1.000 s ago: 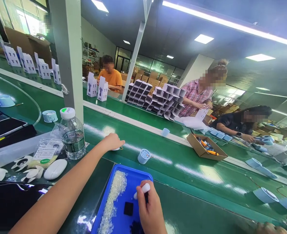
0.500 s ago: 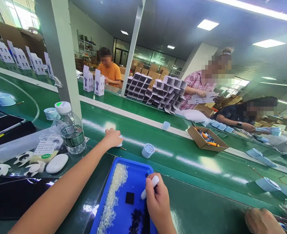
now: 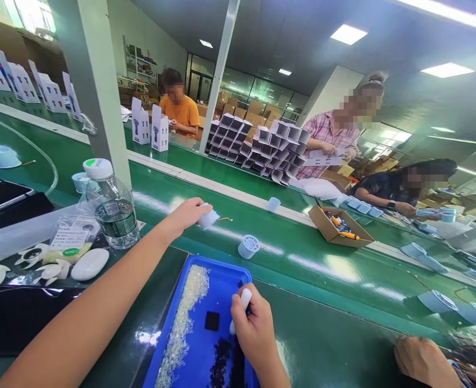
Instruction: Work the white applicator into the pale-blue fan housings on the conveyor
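My left hand point(image 3: 189, 214) is closed around a light-blue plastic cylindrical part point(image 3: 208, 217), tilted above the green belt, with a thin wire sticking out to its right. In my right hand point(image 3: 256, 326) is a white pen-shaped tool point(image 3: 242, 308), pointing down into a blue tray point(image 3: 201, 307). Small clear rings point(image 3: 181, 323) fill the tray's left side. Small black pieces point(image 3: 221, 361) lie near its right side, partly hidden by my right hand. A black square point(image 3: 211, 321) sits between them. Another light-blue cylindrical part point(image 3: 249, 247) stands on the belt beyond the tray.
A water bottle point(image 3: 112, 210) and a white oval object point(image 3: 90, 264) are at left. On the belt's far side sits a cardboard box point(image 3: 338, 229) of orange-and-black items. A co-worker's hand point(image 3: 424, 358) rests at lower right. Other people work behind stacked white boxes point(image 3: 278, 148).
My left hand has lifted the light-blue part off the belt and brought it rightward. My right hand and the pen-shaped tool stay over the tray. The camera view has shifted slightly.
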Demonstrator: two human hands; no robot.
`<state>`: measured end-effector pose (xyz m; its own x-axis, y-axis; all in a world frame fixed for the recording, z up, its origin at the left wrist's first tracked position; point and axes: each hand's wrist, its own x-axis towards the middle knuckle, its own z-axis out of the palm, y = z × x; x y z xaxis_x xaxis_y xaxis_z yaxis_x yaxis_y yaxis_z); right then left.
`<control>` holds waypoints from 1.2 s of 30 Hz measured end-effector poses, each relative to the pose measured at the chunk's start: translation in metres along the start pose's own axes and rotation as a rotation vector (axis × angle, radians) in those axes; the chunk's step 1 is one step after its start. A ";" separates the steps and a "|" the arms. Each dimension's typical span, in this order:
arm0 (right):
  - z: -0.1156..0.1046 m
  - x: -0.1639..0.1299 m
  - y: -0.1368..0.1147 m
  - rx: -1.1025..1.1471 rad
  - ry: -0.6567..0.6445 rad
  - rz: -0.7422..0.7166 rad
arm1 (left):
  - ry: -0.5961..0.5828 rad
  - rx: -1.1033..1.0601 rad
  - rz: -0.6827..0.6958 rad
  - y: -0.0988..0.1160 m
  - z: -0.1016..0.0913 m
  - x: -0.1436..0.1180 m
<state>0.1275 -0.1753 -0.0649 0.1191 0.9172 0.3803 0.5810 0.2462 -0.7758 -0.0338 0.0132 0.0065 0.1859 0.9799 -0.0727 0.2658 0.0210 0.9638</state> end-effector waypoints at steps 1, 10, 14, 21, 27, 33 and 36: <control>0.000 0.000 0.000 -0.004 0.002 -0.002 | -0.013 -0.044 -0.016 0.001 0.000 -0.001; -0.002 -0.001 0.004 -0.043 0.017 -0.057 | -0.063 -0.417 -0.122 0.014 -0.004 -0.008; -0.005 0.000 0.005 -0.072 -0.032 -0.102 | -0.105 -0.562 -0.125 0.013 -0.003 -0.009; 0.010 -0.005 0.003 0.036 0.164 -0.160 | -0.135 -0.538 -0.112 0.004 0.010 -0.010; 0.023 -0.005 0.003 0.307 0.204 0.008 | -0.268 -0.440 -0.135 0.007 0.031 -0.025; 0.002 0.004 0.004 0.606 0.507 0.068 | -0.297 -0.385 -0.129 0.015 0.044 -0.037; -0.002 0.006 0.004 0.642 0.499 0.145 | -0.329 -0.364 -0.130 0.018 0.048 -0.041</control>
<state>0.1320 -0.1692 -0.0648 0.5889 0.7441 0.3156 -0.0233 0.4059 -0.9136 0.0086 -0.0364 0.0151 0.4769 0.8514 -0.2184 -0.0298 0.2640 0.9641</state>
